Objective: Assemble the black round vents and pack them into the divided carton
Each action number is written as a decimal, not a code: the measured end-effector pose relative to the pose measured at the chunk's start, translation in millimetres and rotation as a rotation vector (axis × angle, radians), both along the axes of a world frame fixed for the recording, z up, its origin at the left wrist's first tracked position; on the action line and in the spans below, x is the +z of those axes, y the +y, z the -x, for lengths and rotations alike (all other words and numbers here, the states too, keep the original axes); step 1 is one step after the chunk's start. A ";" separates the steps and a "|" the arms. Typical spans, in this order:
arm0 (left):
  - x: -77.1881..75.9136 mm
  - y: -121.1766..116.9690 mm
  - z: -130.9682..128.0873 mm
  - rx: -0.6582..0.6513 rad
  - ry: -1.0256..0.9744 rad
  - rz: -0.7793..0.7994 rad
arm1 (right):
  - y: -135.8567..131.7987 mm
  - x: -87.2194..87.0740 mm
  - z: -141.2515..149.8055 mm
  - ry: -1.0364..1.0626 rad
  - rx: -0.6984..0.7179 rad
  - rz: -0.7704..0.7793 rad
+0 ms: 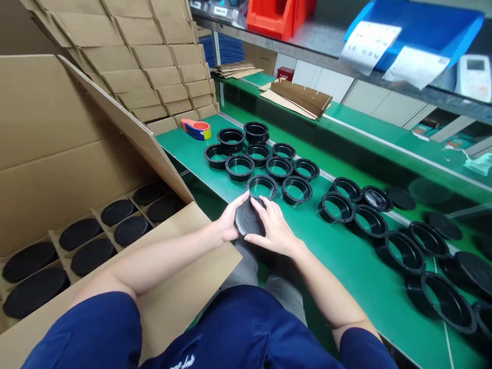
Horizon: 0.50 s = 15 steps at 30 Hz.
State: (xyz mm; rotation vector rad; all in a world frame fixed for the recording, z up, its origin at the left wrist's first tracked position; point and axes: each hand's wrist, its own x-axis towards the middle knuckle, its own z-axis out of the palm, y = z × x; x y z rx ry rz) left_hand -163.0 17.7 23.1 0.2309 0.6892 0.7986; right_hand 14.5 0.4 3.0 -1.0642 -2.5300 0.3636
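Note:
Between my two hands, over the near edge of the green bench, is a round black plastic cap [249, 219] with curved markings on its face. My left hand [229, 219] grips its left rim. On its right side, my right hand [273, 225] has its fingers on the face and rim. Just beyond my fingertips stands a black flanged ring [262, 186] on the bench. Another black ring [297, 190] sits to its right. The underside of the cap is hidden from me.
An open cardboard box [154, 134] at the left holds several black round parts [132, 229] in divider cells. More black rings [370, 220] line the green bench [326, 266]. A tape roll [198, 129] lies near stacked cardboard dividers [154, 61]. Overhead is a metal shelf [307, 56].

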 end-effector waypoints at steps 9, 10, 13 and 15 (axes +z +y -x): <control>5.8 10.6 37.0 0.042 0.083 -0.097 | 67.3 12.4 17.8 -0.017 -0.223 -0.130; 6.7 12.6 42.8 0.042 0.132 -0.111 | 80.5 12.9 17.3 -0.069 -0.306 -0.140; 7.0 15.0 58.5 0.074 0.238 -0.125 | 109.0 11.3 19.0 -0.255 -0.370 -0.132; 4.7 12.6 66.8 0.096 0.255 -0.107 | 113.8 5.6 23.7 -0.331 -0.362 -0.112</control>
